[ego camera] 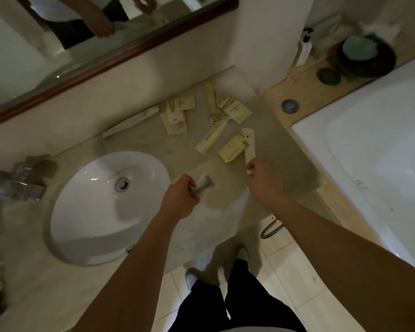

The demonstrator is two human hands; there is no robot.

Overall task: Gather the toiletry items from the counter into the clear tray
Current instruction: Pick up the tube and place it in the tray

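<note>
**Two hands loaded, tray not sighted**

Far left, the tap [17,180] overhangs the sink [101,212], which is set into the counter [285,149]. Nothing of the task lies in the basin.

My left hand [180,200] sits just right of the sink rim, closed around a grey-handled item [201,188] that looks like a razor in a clear wrapper; its long axis runs from my fist up and to the right.

Beyond both hands, on the far part of the counter, the remaining toiletry packets [211,123] lie scattered: one long thin white box [130,122] along the wall at far left, a cluster of cream sachets in the middle, more cream packets to the right.

My right hand [261,180] is closed in a pinch on the near end of a narrow white packet [249,144]. That packet points away from me, touching or overlapping the nearest cream packet [235,147] on its left.

I cannot identify the clear tray with certainty; the pale blur beside my left hand may be it.

Judgement: the loose packets lie ahead and slightly right, so the right hand is nearer to them. Both hands are occupied and would need unloading before further collection.
</note>
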